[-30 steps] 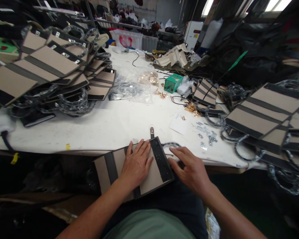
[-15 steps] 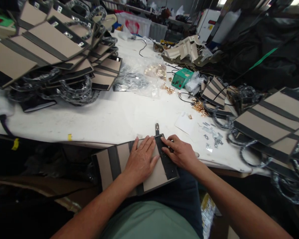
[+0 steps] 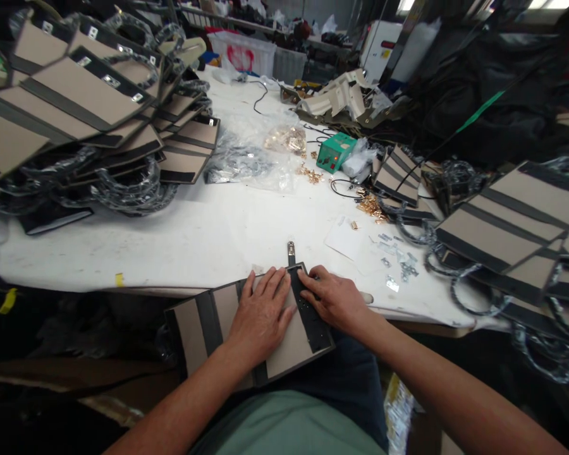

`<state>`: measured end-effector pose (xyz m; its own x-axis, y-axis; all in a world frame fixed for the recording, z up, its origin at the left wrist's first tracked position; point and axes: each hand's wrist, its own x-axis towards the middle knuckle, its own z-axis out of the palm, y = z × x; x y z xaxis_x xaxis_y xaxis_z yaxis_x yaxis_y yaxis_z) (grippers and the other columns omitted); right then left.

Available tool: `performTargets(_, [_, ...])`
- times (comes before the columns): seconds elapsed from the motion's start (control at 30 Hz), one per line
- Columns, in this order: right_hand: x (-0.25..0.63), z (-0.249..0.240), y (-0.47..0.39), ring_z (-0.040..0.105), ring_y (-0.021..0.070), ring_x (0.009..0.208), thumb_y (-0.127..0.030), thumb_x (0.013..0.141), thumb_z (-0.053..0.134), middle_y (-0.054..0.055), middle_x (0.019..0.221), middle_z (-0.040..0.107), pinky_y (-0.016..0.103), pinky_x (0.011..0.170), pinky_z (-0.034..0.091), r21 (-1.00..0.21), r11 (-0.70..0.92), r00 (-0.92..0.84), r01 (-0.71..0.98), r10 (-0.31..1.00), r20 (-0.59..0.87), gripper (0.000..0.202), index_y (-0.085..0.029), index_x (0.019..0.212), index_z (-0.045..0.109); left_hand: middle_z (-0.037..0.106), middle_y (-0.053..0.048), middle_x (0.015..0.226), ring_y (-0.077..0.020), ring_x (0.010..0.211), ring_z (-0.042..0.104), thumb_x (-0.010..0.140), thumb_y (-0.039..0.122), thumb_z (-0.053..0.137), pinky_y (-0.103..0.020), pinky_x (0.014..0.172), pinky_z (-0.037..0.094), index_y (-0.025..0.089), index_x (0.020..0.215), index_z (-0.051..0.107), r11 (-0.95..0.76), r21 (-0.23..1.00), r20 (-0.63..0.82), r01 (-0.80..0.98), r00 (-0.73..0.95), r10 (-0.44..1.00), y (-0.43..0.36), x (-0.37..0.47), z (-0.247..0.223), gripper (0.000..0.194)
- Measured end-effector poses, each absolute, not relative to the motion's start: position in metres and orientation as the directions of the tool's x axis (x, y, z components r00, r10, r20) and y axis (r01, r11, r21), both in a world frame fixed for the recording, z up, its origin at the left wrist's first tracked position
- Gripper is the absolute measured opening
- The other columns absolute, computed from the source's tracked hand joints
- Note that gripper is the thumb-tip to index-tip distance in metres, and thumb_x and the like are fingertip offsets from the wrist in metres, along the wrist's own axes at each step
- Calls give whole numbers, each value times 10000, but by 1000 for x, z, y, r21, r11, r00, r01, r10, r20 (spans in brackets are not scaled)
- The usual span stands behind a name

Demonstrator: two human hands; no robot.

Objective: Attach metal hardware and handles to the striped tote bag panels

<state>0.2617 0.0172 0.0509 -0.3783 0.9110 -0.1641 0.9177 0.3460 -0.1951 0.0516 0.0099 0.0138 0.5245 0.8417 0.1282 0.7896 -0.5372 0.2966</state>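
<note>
A tan bag panel with black stripes (image 3: 203,319) lies across my lap and the near edge of the white table (image 3: 208,234). My left hand (image 3: 262,311) rests flat on its tan middle, fingers spread, pressing it down. My right hand (image 3: 332,297) sits on the panel's black end strip (image 3: 313,322), fingertips bent onto it near the top. A small strap tab with a metal clasp (image 3: 291,251) sticks out from the panel's far edge onto the table.
Stacks of matching striped panels with wrapped handles lie at the left (image 3: 90,120) and right (image 3: 507,221). Gold fittings (image 3: 370,205), small silver parts (image 3: 398,262), a white paper (image 3: 344,239), a green box (image 3: 334,151) and plastic bags (image 3: 251,164) lie mid-table.
My right hand moved left from beside the panel onto its black end strip. My left hand stayed flat on the panel. The view shifted slightly.
</note>
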Motion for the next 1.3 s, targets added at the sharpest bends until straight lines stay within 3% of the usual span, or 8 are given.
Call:
performTargets(0.2, [264,61,16,667,212,902,-407,1023,450,79,1220,608,295,706,474,-197,359,-390,912,908,-154,470,-296,1480,429,451,-95,1555,-309,1441,391,991,394,452,-568,1206,220,168,1473,486,-592,149,175,792,568,804,11,52,16,533])
performTargets(0.37, [273,71,15,678,205,893,-449,987,520,44,1222,632,289,724,479,-255,368,-396,894,915,-70,446,-345,1421,512,485,-105,1528,-309,1399,453,978,429,470,-547,1165,303,151,1463,490,-654,30,324,756,612,722,14,49,5,559])
performTargets(0.5, [313,79,24,671,178,981,-459,981,532,-2,1170,678,266,841,476,-320,202,-205,925,978,24,322,-348,1255,660,491,-112,1521,-295,1387,470,977,430,456,-536,1177,281,138,1473,471,-663,-21,390,748,617,684,16,49,-2,576])
performTargets(0.63, [392,83,43,647,208,1071,-402,942,573,16,1179,705,281,877,471,-200,-149,141,968,989,-55,288,-315,1166,732,493,-113,1519,-291,1390,468,974,434,443,-543,1188,254,125,1465,475,-665,-12,389,747,616,685,16,49,-4,581])
performTargets(0.77, [458,73,61,645,252,1084,-340,909,593,78,1207,709,303,876,478,-131,-303,294,944,952,-84,290,-243,1116,771,491,-103,1522,-287,1395,462,967,439,461,-533,1194,232,136,1457,482,-659,2,397,753,604,691,16,48,-4,576])
performTargets(0.97, [484,46,72,677,244,984,-356,851,635,41,1105,746,289,811,484,-134,-359,347,923,932,-105,264,-291,1051,794,501,-111,1515,-285,1395,458,969,432,462,-526,1204,202,150,1450,484,-658,39,415,752,587,695,17,49,-3,558])
performTargets(1.3, [480,49,74,680,228,922,-320,852,634,45,970,768,291,819,480,-230,-288,283,930,957,-56,194,-240,928,793,477,-109,1535,-301,1424,419,974,431,474,-555,1204,242,174,1485,459,-631,146,337,762,562,756,13,47,-4,572])
